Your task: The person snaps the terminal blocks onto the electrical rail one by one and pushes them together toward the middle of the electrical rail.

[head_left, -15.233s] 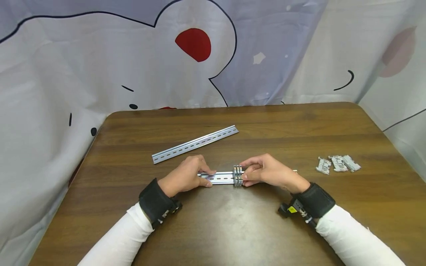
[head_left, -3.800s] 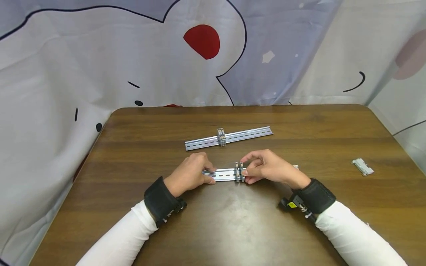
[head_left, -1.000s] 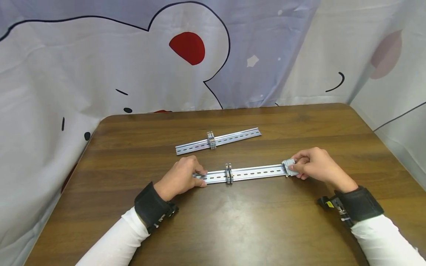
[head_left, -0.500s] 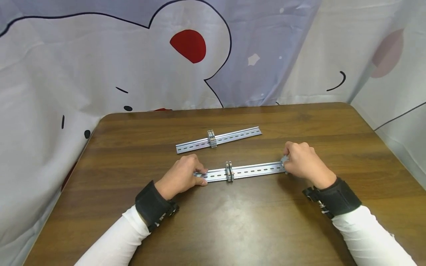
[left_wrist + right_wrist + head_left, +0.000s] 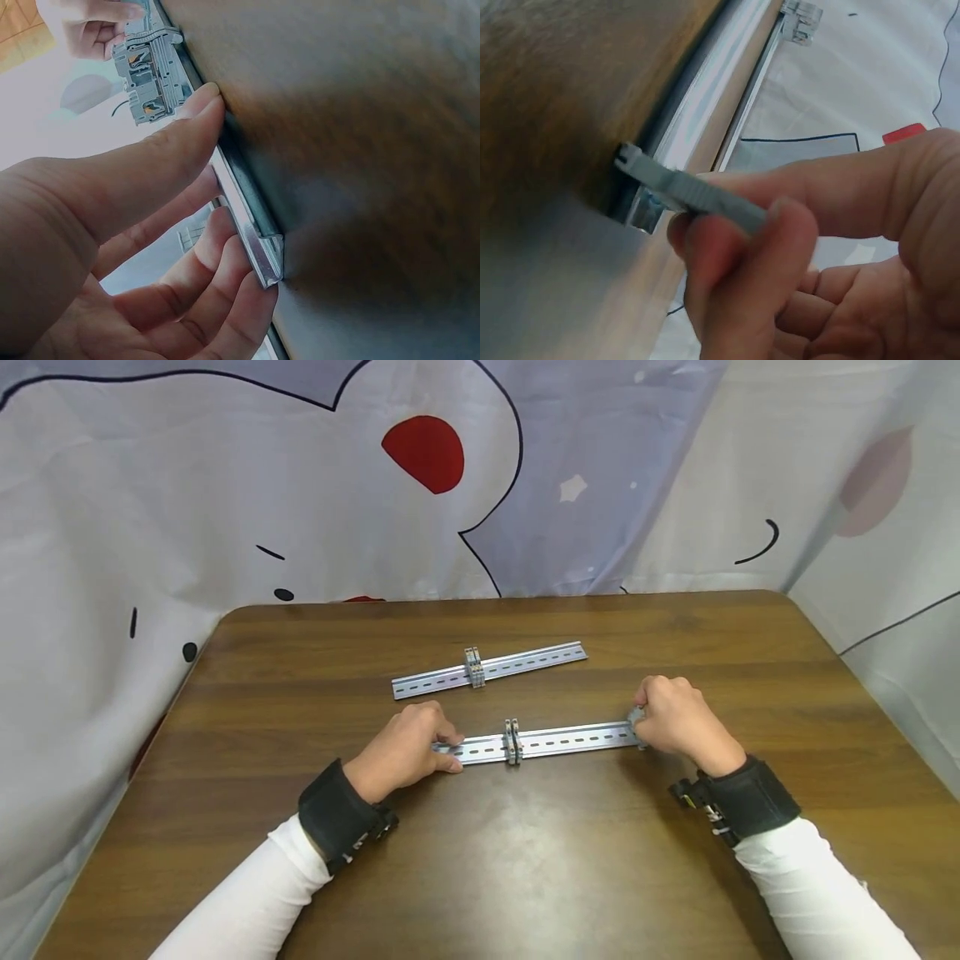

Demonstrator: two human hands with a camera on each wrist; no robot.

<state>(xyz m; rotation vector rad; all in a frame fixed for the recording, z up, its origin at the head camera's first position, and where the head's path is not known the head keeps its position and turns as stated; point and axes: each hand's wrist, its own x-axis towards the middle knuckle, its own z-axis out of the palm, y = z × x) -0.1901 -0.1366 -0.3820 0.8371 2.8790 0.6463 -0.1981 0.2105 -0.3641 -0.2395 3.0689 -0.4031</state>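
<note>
A slotted metal DIN rail [image 5: 577,739] lies across the table in front of me. My left hand [image 5: 405,747] grips its left end, thumb on the near edge and fingers along the far edge. At the opposite end my right hand [image 5: 682,722] pinches a grey terminal block [image 5: 712,199] between thumb and index finger. The right wrist view shows this block set crosswise over the rail's end, its lower foot right at the rail's edge. Two narrow terminal blocks [image 5: 513,742] stand upright on the rail between my hands.
Behind, a second DIN rail [image 5: 536,662] lies slightly slanted, with a small group of terminal blocks [image 5: 474,667] near its middle. The wooden table [image 5: 480,860] ends at a patterned cloth [image 5: 300,485] hanging behind it.
Earlier the rear rail was bare and three loose blocks lay at right; those have left that spot. Within the last second my right hand moved left, turning its block upright over the rail's end.
</note>
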